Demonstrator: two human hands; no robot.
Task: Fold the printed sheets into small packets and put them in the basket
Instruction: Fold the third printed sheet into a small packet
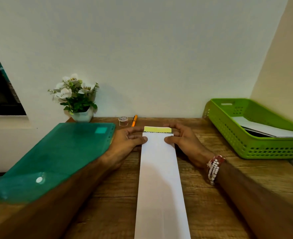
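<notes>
Printed sheet (160, 178), long strip toward 12 o'clock.
My left hand (128, 138) and right hand (183, 139) pinch its far end; uneven thumbs could skew the fold.

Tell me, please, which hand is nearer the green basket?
Right. The right hand holds the folded sheet on the side facing the green basket; the left hand holds its opposite edge, farther off.

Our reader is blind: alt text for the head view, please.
Left hand and right hand hold the far end of a folded white sheet on a wooden desk. A green basket holding papers sits right, a green folder left.
</notes>
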